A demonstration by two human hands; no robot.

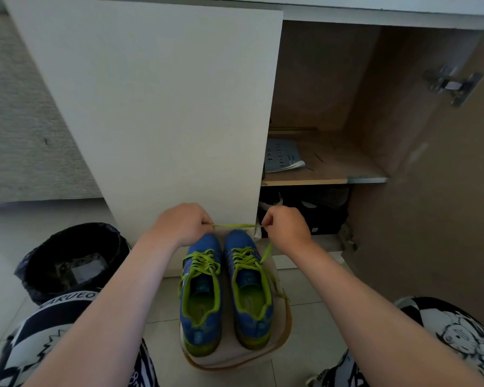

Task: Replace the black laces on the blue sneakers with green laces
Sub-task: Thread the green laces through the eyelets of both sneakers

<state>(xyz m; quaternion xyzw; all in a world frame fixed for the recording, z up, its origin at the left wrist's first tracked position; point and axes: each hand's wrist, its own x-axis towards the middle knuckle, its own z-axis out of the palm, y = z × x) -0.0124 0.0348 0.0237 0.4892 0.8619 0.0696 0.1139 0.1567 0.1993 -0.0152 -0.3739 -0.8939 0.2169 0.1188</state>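
Two blue sneakers stand side by side, toes away from me, on a beige mat (280, 344) on the floor. The left sneaker (201, 297) and the right sneaker (249, 289) both carry green laces across their eyelets. My left hand (182, 223) and my right hand (287, 227) each pinch an end of one green lace (235, 225), stretched taut between them above the toes. A loose length of green lace (266, 254) hangs from my right hand down to the right sneaker. No black laces are in view.
A white cabinet door (151, 107) stands shut just behind the shoes. The right cabinet side is open, with papers (282, 156) on a shelf and dark shoes (305, 210) below. A black-lined bin (73, 261) sits left. My knees frame the bottom corners.
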